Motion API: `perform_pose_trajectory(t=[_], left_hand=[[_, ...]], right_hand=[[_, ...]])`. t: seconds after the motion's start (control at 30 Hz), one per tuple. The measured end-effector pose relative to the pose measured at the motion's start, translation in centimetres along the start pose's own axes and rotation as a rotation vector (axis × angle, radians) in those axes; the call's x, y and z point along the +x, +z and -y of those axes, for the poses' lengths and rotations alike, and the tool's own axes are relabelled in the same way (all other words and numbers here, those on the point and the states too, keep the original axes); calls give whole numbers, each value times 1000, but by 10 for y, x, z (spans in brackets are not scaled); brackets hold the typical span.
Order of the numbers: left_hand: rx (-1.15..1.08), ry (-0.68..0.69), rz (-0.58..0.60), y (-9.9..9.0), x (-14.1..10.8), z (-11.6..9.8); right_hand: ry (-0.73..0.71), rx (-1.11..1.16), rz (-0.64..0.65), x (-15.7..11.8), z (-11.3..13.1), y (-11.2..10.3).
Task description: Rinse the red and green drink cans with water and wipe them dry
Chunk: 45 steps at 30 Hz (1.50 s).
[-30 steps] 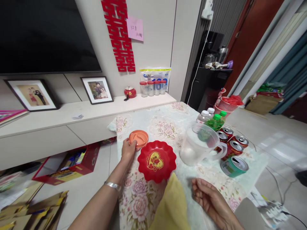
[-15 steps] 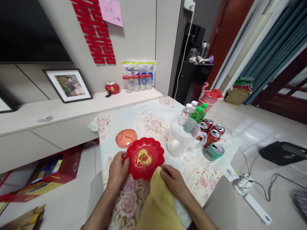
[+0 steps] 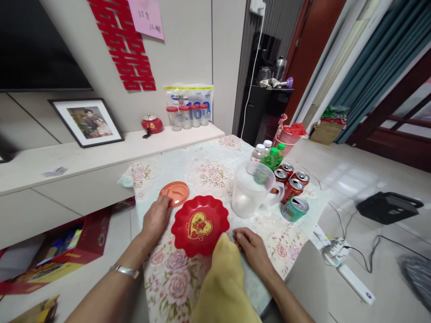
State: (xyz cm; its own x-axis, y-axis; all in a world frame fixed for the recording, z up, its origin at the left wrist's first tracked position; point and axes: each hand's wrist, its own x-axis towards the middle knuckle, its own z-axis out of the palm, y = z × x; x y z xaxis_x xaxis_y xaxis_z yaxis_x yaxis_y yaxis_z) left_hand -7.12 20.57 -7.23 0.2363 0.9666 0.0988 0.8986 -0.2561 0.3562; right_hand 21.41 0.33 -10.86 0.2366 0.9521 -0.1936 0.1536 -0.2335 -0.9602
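Observation:
My left hand (image 3: 157, 219) has its fingers closed on the near left rim of a shallow round orange lid (image 3: 175, 194), which lies on the table. Just below and right of it sits a red scalloped plate (image 3: 201, 244) with a yellow heart print, which neither hand touches. My right hand (image 3: 252, 244) is beside the plate, its fingers curled together, with nothing visible in them. Between my arms, a yellow cloth (image 3: 224, 285) rises to a tip at the plate's near right rim. A clear plastic jug (image 3: 247, 190) stands beyond my right hand.
Several drink cans (image 3: 295, 209) and bottles (image 3: 272, 158) stand behind the jug, at the table's right side. A floral cloth (image 3: 175, 287) covers the table. On the white cabinet (image 3: 101, 157) behind are red-lidded jars (image 3: 185, 117), a red pot (image 3: 151, 124) and a framed photo (image 3: 88, 123).
My left hand has let go of the red plate and moved up to the orange lid. My right hand has released the yellow cloth and shifted slightly right.

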Motion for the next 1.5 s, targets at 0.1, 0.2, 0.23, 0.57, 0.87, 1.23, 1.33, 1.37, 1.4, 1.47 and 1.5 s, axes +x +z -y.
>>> perform_pose_trajectory(t=[0.1, 0.2, 0.23, 0.57, 0.87, 1.23, 1.33, 1.37, 1.4, 1.47, 1.5], left_hand=[[26, -16, -42, -6, 4, -1], [-12, 66, -223, -15, -14, -11], [-26, 110, -231, -17, -24, -16], [157, 370, 184, 0, -102, -79], [25, 570, -236, 29, -121, -61], [-163, 949, -333, 73, -150, -120], [-138, 939, -327, 80, -149, -116], [-135, 942, -324, 80, -149, -116], [-132, 945, -325, 81, -149, -115], [-131, 949, -329, 82, -150, -115], [-133, 943, -327, 83, -150, -115]], right_hand=[[-10, -16, -13, -3, -3, 2], [-13, -49, -39, -2, -9, 4], [-13, -61, -47, -1, -12, 4], [-103, -28, -112, 0, -25, 3], [-227, 6, -752, -29, -22, -89], [-206, -70, -962, 23, -36, -157], [-211, -112, -920, 37, -41, -161], [-208, -127, -917, 40, -42, -162], [-203, -142, -921, 42, -42, -162], [-186, -172, -938, 45, -43, -162], [-178, -184, -944, 45, -44, -162]])
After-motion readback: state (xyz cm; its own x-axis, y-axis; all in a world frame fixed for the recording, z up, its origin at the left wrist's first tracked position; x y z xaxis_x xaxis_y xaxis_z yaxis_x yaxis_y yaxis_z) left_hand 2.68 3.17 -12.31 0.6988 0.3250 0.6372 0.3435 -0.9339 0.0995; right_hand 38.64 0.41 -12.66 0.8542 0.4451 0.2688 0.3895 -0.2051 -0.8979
